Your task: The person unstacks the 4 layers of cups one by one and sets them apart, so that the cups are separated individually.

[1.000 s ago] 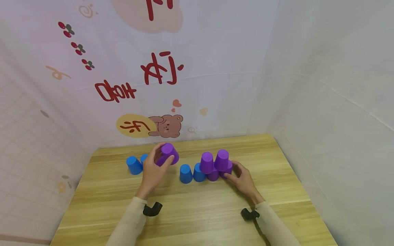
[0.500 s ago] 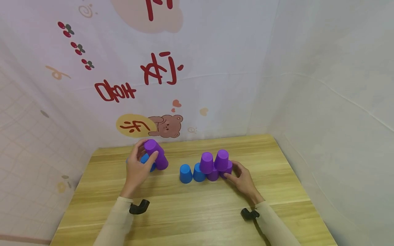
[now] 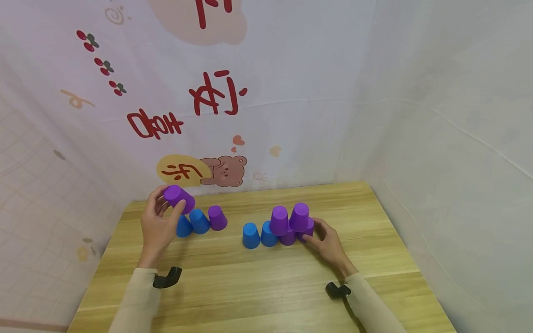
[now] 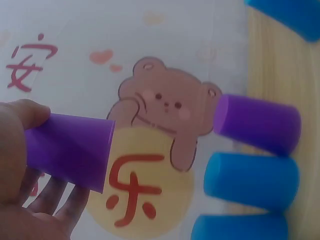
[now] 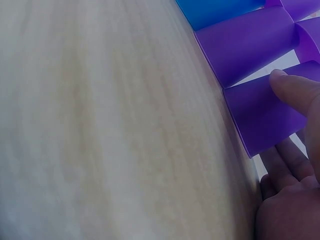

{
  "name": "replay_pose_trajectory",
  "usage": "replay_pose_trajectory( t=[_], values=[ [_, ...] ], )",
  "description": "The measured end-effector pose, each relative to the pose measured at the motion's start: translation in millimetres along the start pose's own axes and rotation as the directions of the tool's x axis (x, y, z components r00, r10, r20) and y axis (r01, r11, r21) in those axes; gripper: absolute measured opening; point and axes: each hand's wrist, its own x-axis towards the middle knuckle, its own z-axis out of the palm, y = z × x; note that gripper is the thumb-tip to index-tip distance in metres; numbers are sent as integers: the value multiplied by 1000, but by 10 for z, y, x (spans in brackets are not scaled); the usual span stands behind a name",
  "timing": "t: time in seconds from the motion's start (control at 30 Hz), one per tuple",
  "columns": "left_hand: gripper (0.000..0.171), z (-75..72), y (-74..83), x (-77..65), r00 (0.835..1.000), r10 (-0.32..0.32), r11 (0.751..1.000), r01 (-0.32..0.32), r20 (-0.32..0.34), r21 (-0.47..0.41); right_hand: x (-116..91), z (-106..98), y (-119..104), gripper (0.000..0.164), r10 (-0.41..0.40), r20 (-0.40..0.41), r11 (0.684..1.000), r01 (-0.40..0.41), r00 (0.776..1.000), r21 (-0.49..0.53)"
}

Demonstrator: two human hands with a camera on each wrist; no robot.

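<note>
My left hand grips a tilted purple cup, raised above the left end of a short row. In that row stand a blue cup, partly hidden by the hand, another blue cup and a purple cup, all upside down. On the right, my right hand holds the end purple cup of a lower row between thumb and fingers. Two purple cups, one left and one right, rest on that lower row. Beneath them is another purple cup.
A blue cup and a second blue cup make up the left part of the right-hand lower row. A gap of wooden table separates the two groups. White printed cloth hangs behind the table's back edge.
My left hand has carried the purple cup leftward over the left row, uncovering the purple cup and the blue cup beside it. My right hand has stayed in place on its cup.
</note>
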Motion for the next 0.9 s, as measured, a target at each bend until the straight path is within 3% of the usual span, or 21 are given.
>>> replay_pose_trajectory(
  t=[0.3,0.6,0.9],
  values=[
    [64,-236,-64,58,998,-45,998,48,-52,43,-17,-2,-27,62,8,-1,1000,-8,1000,-6],
    [66,-397,-119,105,976,-190,982,190,-104,-10,-26,0,-43,62,-8,-7,1000,7,1000,-21],
    [67,-501,-245,143,968,-217,975,220,-123,8,-27,-6,-27,61,-1,-2,1000,1,1000,-17]
  ],
)
